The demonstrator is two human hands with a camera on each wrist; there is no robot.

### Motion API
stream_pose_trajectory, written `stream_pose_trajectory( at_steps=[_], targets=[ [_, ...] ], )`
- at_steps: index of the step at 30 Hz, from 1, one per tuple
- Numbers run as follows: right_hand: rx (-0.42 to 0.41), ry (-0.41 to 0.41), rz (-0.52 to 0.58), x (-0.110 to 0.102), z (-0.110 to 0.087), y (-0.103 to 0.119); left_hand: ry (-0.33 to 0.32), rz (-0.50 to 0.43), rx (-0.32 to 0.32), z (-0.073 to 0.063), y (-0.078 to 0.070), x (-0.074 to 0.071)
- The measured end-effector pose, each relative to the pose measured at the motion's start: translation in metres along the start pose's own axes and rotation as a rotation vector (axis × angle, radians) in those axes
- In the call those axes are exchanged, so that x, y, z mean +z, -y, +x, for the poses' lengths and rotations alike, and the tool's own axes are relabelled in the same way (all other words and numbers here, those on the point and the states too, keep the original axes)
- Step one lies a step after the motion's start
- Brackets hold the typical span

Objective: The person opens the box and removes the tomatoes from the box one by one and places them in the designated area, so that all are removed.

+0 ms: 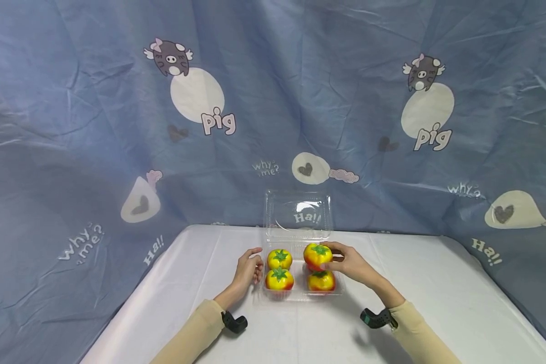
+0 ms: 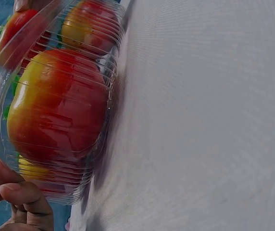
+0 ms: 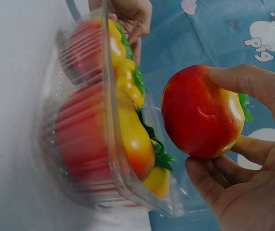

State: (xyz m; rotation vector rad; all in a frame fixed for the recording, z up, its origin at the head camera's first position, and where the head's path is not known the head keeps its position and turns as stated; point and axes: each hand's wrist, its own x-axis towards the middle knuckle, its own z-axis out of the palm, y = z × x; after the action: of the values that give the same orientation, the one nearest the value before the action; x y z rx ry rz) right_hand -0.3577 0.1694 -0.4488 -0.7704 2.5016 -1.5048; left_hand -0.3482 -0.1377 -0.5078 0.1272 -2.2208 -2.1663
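My right hand (image 1: 352, 264) holds a red-and-yellow artificial tomato (image 3: 202, 113) with a green leafy top, thumb on one side and fingers on the other. It is above the right half of a clear plastic clamshell box (image 1: 300, 297). In the box's left half sit a rear tomato (image 1: 279, 259) and a front tomato (image 1: 279, 279); another tomato (image 1: 321, 281) lies at the front right. My left hand (image 1: 247, 270) is by the box's left edge with loosely bent fingers. Whether its fingertips (image 2: 13, 192) touch the plastic, I cannot tell.
The box's clear lid (image 1: 298, 215) stands raised at the back. Under the box is a white-covered table (image 1: 218, 242). A blue printed curtain (image 1: 264, 101) hangs behind it. Each wrist wears a dark band, the left band (image 1: 233, 322) and the right band (image 1: 376, 318).
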Motion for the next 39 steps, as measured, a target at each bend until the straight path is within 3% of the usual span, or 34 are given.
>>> stream_pose_trajectory(
  at_steps=[7, 19, 39],
  targets=[
    [-0.017, 0.012, 0.005, -0.011, -0.004, -0.003, -0.007, 0.005, 0.002, 0.0, 0.0, 0.0],
    [0.025, -0.015, 0.027, -0.023, -0.011, -0.01, 0.004, 0.005, 0.01, -0.002, -0.002, -0.001],
    [0.085, -0.133, -0.055, -0.056, -0.026, -0.03, 0.001, 0.01, 0.004, -0.002, -0.003, 0.0]
  ],
)
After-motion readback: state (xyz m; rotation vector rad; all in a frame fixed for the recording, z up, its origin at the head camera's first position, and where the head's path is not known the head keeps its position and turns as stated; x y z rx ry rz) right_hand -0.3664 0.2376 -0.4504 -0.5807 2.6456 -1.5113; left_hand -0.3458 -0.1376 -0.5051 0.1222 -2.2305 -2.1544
